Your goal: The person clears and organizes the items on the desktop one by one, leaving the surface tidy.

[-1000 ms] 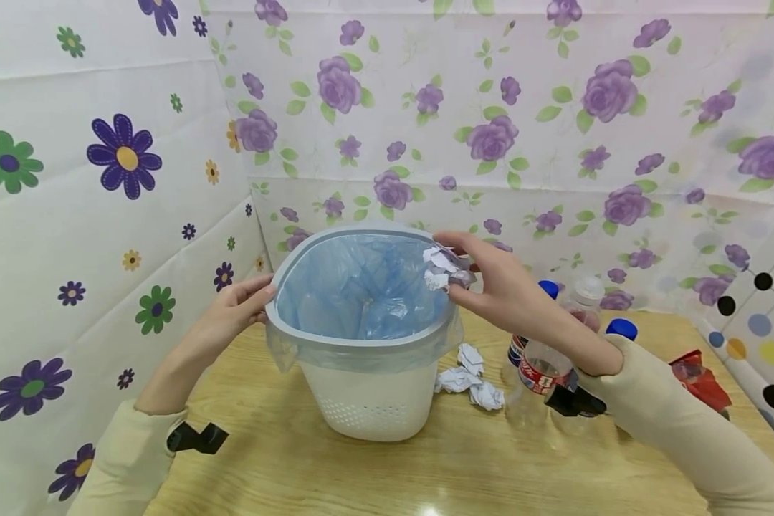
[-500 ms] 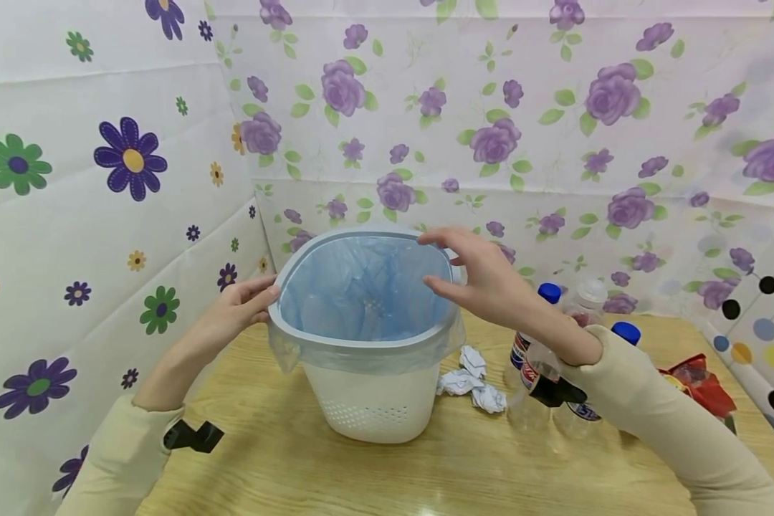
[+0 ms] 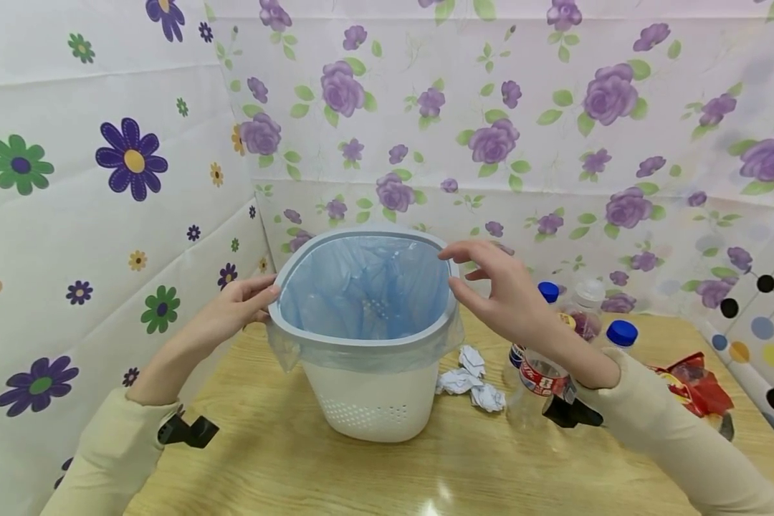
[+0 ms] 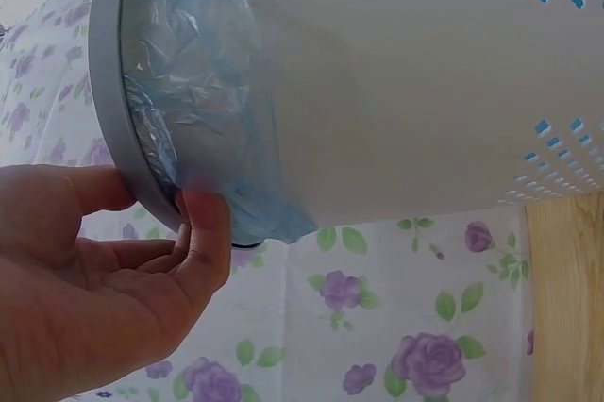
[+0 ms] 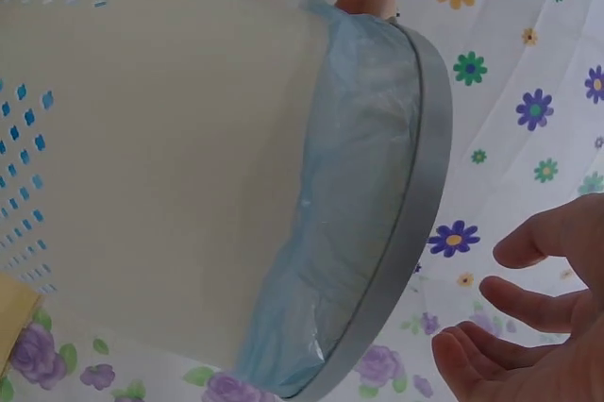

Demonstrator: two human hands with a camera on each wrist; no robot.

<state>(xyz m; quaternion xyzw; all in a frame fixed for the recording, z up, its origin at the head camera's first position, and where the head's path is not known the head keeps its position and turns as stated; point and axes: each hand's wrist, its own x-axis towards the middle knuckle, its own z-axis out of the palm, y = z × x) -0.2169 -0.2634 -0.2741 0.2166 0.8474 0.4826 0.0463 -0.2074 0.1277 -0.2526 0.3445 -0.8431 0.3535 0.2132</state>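
Note:
A white trash bin point(image 3: 368, 401) with a grey rim point(image 3: 361, 342) and a blue plastic liner point(image 3: 335, 294) stands upright on the table. My left hand point(image 3: 235, 308) grips the rim at its left side; in the left wrist view the thumb and fingers pinch rim and liner point(image 4: 193, 72) together. By the right side of the rim hovers my right hand point(image 3: 499, 290), fingers loosely bent and apart. Nothing is between them in the right wrist view, and the hand point(image 5: 538, 326) is off the rim there. The bottom of the bin's inside is hard to make out.
Several crumpled papers point(image 3: 471, 380) lie right of the bin on the wooden table point(image 3: 284, 459). Beyond them stand plastic bottles point(image 3: 542, 376), some with blue caps, partly behind my right arm. A red wrapper point(image 3: 699, 387) lies far right. Flowered sheets hang behind and left.
My right hand let go of crumpled paper over the bin, then drew back to the right. The paper is out of sight now. My left hand stayed on the rim.

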